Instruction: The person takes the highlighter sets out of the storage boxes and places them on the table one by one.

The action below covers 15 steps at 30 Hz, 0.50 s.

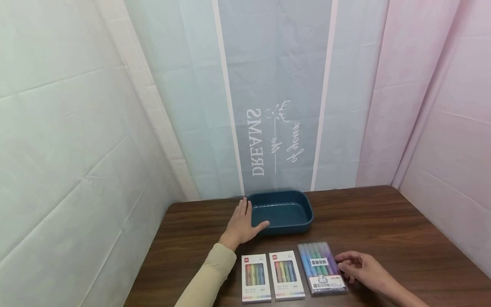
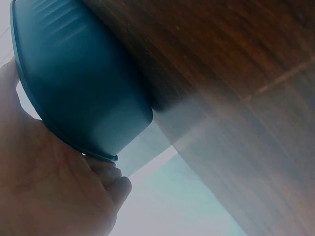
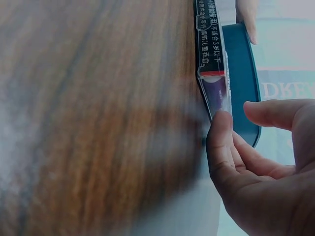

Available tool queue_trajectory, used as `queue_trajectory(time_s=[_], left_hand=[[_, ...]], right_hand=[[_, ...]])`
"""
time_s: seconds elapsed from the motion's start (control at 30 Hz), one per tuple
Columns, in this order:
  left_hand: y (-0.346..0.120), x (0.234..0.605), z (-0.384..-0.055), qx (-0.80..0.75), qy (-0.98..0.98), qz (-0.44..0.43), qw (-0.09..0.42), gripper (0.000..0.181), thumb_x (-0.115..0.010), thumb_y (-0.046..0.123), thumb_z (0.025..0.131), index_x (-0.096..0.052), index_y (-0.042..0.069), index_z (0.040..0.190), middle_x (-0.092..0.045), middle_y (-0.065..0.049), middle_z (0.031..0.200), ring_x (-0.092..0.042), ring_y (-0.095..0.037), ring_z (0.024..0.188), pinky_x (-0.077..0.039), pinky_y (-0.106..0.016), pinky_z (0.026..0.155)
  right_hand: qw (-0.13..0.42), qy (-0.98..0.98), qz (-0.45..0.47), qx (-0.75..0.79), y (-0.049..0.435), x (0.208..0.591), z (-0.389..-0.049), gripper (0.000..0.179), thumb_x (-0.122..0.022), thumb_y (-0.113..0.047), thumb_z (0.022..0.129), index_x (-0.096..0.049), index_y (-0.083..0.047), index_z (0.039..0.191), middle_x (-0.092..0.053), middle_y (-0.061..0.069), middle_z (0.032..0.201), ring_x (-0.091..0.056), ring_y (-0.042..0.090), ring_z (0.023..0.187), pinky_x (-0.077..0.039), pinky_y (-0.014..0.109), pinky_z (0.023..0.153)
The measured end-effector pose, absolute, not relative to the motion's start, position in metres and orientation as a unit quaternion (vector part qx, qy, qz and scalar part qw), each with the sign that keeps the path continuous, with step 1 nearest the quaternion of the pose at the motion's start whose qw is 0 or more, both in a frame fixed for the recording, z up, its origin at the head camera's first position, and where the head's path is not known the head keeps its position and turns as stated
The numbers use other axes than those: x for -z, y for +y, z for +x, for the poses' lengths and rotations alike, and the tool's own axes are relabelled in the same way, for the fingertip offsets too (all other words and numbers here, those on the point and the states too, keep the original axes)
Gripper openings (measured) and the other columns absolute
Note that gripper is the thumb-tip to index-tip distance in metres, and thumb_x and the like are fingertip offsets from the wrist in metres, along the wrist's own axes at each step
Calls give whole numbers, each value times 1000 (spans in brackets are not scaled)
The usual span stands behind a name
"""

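A dark blue rectangular basin [image 1: 285, 229] stands at the back of the table. Against its left side rests my left hand [image 1: 241, 224], fingers extended along the rim and thumb spread over the front edge. In the left wrist view the palm lies close along the basin's rim [image 2: 51, 127]. To the right, my right hand [image 1: 362, 269] is beside a clear pack of coloured pens [image 1: 324, 270] that lies flat. In the right wrist view, loosely bent fingers [image 3: 221, 147] meet the pack's end [image 3: 215, 91], while the thumb stands apart from it.
Two white boxes of coloured pens, one on the left [image 1: 256, 279] and one beside it [image 1: 287, 276], lie left of the clear pack. The brown wooden table [image 1: 192, 238] meets a printed curtain [image 1: 276, 76] behind the basin. Pale curtains hang at both sides.
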<state>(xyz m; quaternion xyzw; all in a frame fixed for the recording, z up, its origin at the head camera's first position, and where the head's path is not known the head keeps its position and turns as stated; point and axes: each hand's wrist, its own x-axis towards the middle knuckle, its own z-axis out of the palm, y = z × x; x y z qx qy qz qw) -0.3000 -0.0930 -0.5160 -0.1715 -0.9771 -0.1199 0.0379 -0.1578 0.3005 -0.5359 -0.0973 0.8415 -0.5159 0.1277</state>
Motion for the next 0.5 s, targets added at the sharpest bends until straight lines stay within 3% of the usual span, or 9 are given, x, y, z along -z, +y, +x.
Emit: queue_trajectory(time_s=[0.23, 0.5], left_hand=[[-94, 510, -297, 124, -976, -175, 41, 112, -36, 85, 87, -15, 3, 160, -6, -17, 167, -7, -30, 155, -15, -46, 124], [-94, 516, -301, 123, -976, -174, 49, 108, -32, 84, 89, -12, 6, 161, -5, -16, 168, -6, -31, 155, -12, -46, 124]], right_hand=[[87, 857, -94, 500, 295, 533, -160, 39, -67, -25, 97, -63, 4, 123, -68, 11, 97, -63, 16, 69, -55, 31, 58], [67, 871, -54, 484, 288, 524, -160, 39, -69, -28, 95, -64, -2, 124, -68, 8, 98, -62, 18, 72, -55, 31, 58]])
